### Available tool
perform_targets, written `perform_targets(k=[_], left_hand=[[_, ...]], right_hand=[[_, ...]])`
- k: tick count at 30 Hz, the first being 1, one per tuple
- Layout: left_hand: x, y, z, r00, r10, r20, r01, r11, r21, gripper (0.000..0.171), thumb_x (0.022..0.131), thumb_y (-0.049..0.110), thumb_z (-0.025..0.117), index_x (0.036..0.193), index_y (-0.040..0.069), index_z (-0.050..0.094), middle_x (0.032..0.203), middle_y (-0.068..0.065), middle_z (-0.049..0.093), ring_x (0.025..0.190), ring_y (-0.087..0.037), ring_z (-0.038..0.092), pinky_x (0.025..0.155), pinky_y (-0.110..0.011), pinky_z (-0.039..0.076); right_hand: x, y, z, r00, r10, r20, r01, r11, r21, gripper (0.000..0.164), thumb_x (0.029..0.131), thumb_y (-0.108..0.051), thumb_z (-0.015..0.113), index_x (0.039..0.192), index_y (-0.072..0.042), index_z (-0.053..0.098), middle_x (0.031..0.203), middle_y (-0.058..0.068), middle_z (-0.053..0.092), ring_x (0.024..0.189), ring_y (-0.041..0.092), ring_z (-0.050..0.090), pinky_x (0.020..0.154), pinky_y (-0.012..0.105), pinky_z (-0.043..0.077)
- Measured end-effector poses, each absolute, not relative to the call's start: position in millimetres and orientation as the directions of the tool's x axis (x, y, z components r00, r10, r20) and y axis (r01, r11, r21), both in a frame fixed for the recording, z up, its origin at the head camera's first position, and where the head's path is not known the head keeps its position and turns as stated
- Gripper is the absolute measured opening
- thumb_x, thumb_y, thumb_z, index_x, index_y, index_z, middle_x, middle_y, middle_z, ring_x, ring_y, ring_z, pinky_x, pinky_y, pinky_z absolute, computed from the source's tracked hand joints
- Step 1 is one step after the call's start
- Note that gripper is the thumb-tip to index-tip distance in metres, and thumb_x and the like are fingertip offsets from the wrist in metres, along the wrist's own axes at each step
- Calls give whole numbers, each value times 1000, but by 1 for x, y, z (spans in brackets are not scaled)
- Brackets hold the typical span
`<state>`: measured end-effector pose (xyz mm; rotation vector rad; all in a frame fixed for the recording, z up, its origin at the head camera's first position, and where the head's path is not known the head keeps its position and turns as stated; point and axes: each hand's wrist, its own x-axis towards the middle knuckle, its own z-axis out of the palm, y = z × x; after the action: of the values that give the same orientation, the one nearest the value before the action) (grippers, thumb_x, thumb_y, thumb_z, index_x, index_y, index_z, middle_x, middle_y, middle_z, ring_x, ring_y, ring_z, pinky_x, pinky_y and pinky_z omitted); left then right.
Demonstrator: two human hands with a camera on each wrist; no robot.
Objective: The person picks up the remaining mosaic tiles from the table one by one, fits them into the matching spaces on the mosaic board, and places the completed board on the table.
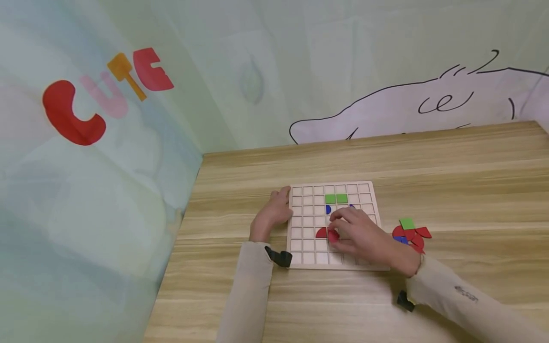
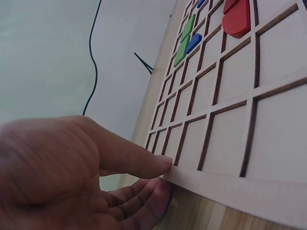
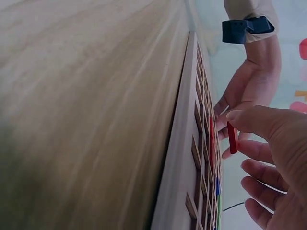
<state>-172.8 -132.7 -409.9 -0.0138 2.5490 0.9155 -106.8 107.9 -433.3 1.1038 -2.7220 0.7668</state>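
A pale wooden grid board lies on the table. My left hand grips its left edge, thumb on the rim and fingers curled against the side in the left wrist view. Above the board's lower middle, my right hand pinches a small flat red piece between thumb and index finger, its other fingers loosely bent. Just left of it, a red quarter-circle piece sits in a cell. Two green squares fill neighbouring upper cells. Below them is a blue rounded piece; another blue one is mostly hidden behind my right hand.
Right of the board lies a loose pile of red, blue and green pieces, partly overlapping. The wood-grain table meets a printed backdrop behind and at the left. Both wrists wear black straps.
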Motion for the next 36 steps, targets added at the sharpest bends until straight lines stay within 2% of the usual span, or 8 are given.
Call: perform_targets(k=[6,10,20,26,36], left_hand=[[-173,-133,-410,-909,135,-395,-147,782,606,74,85,-5,44,153,14,21,149,-19,26,138,-30,28,102,-40,33],[-173,-132,-411,-913,129,-388,-141,791,595,74,84,-5,44,152,13,23,148,-19,28,134,-30,32,104,-41,32],[-172,-132,-411,-916,127,-380,-131,801,584,71,86,-4,44,152,12,23,146,-19,29,130,-30,35,105,-42,32],[-172,-132,-409,-917,142,-372,-109,809,577,69,87,-3,43,152,8,24,147,-20,29,133,-30,33,108,-43,31],[-172,-132,-409,-919,136,-369,-110,811,574,68,87,-2,44,151,8,25,146,-19,30,129,-29,36,105,-42,33]], right_hand=[[-106,100,-434,-723,-651,230,-679,608,-412,30,81,-31,75,107,-17,68,119,-1,56,115,18,46,94,37,44],[-106,96,-435,-701,-675,228,-700,591,-401,29,83,-31,73,109,-18,68,119,-1,55,115,17,46,95,37,43],[-110,90,-438,-646,-725,241,-751,546,-371,28,84,-33,71,108,-18,68,121,1,55,116,18,46,98,39,40],[-110,88,-436,-638,-738,220,-754,540,-374,27,84,-33,71,107,-19,68,123,1,55,117,19,45,101,40,38],[-113,87,-438,-624,-747,229,-767,529,-363,27,83,-32,72,108,-20,69,123,0,54,116,17,45,99,39,40]])
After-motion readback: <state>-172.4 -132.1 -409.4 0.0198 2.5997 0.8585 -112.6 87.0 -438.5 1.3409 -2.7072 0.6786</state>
